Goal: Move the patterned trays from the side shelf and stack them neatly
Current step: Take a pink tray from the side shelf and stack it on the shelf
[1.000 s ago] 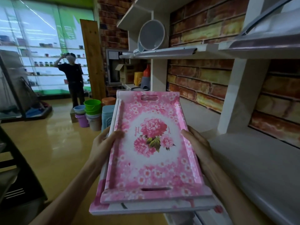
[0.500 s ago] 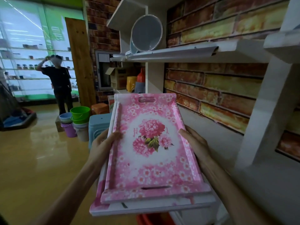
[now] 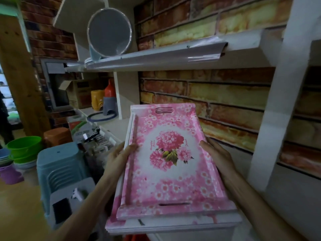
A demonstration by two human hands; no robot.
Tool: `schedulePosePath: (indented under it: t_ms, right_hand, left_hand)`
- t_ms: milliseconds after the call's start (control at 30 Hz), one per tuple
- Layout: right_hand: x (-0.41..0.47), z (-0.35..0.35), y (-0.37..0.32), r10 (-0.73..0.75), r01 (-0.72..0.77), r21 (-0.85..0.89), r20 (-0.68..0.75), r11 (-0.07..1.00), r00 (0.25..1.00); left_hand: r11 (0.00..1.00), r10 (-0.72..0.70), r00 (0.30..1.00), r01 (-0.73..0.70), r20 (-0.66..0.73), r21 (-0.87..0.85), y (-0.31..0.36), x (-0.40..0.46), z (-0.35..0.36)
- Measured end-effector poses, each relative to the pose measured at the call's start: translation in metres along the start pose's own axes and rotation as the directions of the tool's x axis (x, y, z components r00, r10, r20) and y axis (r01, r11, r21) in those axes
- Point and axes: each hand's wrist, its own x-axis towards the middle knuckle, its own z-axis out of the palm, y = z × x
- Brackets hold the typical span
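Note:
A stack of pink floral trays (image 3: 170, 180) fills the middle of the view, long side pointing away from me. The top tray shows a peony picture and a slot handle at each end; a larger tray's white edge (image 3: 173, 225) sticks out beneath it. My left hand (image 3: 118, 159) grips the stack's left rim, thumb on top. On the opposite rim my right hand (image 3: 217, 157) holds on with fingers curled under. The stack hovers over the white lower shelf (image 3: 286, 192) by the brick wall.
A white upper shelf (image 3: 156, 58) carries a round grey basin (image 3: 109, 32). A white shelf post (image 3: 278, 119) stands right of the trays. To the left are a light-blue stool stack (image 3: 59, 167), green bowls (image 3: 24, 148), a purple pot (image 3: 10, 174) and packaged goods (image 3: 93, 141).
The view has swung right toward the shelf and brick wall. The tray stack, still held on both sides, has moved over the lower shelf; the person in the background has left the view.

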Motion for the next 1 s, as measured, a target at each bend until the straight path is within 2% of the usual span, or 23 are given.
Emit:
schedulePosePath:
  t_ms: [200,300,533,833,1000]
  right_hand:
    - [0.038,-0.015,0.008,0.07,-0.069,0.011,-0.167,0.998,0.984]
    - [0.052,-0.025,0.012,0.058,-0.052,0.03,-0.263,0.998,0.963]
    - [0.056,-0.042,0.024,0.054,-0.027,0.06,-0.507,0.998,0.86]
    - [0.057,-0.042,0.038,0.063,-0.016,0.076,-0.681,0.997,0.729]
    - [0.062,-0.043,0.044,0.052,-0.002,0.07,-0.718,0.998,0.694]
  left_hand:
    - [0.999,-0.036,0.973,0.037,0.23,-0.001,-0.016,0.092,0.035]
    - [0.999,-0.034,0.947,0.042,0.319,-0.02,-0.022,0.132,0.06]
    - [0.992,-0.12,0.831,0.127,0.543,0.025,-0.046,0.196,0.117]
    - [0.978,-0.207,0.722,0.178,0.66,0.112,-0.08,0.237,0.161]
    - [0.971,-0.236,0.687,0.2,0.687,0.133,-0.089,0.248,0.172]
